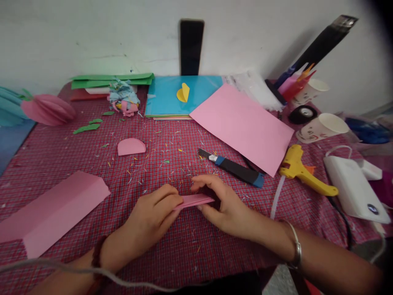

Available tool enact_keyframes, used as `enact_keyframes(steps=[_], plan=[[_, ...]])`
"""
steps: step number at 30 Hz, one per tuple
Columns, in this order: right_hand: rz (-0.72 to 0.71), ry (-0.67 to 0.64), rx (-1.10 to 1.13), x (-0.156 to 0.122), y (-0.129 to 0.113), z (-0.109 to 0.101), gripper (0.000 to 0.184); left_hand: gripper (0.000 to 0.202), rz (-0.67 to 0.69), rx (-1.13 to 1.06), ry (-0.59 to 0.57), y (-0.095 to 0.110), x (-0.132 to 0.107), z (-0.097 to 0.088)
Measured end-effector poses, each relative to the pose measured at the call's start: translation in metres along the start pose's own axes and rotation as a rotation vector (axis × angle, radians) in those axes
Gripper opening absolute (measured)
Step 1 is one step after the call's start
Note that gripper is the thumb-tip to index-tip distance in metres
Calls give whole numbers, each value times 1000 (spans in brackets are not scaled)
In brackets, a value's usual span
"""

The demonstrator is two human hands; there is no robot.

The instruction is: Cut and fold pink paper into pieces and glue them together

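Observation:
My left hand (156, 211) pinches the left end of a folded pink paper piece (196, 200), which has layers along its edge. At the piece's other end, my right hand (224, 205) curves round with finger and thumb apart. Its thumb tip is close to the lower edge, and I cannot tell whether it touches. A utility knife (236, 168) lies just beyond my right hand, its tip pointing left. To the upper left rests a pink half-round paper piece (131, 146). A creased pink sheet (61, 209) lies left of my left hand.
A flat pink sheet (242, 127) overlaps a blue paper stack (166, 96). A yellow glue gun (294, 168), white power bank (356, 188) and paper cup (322, 128) stand right. Crumpled scraps (123, 96) and a pink paper ball (49, 110) sit left. A cable (92, 270) crosses the front.

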State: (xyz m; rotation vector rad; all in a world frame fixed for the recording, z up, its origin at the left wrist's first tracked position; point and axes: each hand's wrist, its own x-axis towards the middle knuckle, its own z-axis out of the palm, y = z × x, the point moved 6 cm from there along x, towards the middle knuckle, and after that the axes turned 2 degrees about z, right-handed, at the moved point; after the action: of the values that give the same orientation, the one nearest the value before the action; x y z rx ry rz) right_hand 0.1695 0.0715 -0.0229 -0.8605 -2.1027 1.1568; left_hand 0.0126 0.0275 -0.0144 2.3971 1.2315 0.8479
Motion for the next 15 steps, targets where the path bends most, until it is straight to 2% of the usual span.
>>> enact_keyframes(steps=[4, 7, 15], plan=[[25, -2, -173, 0, 4, -1, 40, 15, -3, -30, 38, -2, 2, -4], [31, 3, -116, 1, 5, 0, 34, 15, -56, -83, 31, -7, 4, -3], [0, -3, -44, 4, 3, 3, 34, 12, -142, -134, 25, -13, 7, 2]])
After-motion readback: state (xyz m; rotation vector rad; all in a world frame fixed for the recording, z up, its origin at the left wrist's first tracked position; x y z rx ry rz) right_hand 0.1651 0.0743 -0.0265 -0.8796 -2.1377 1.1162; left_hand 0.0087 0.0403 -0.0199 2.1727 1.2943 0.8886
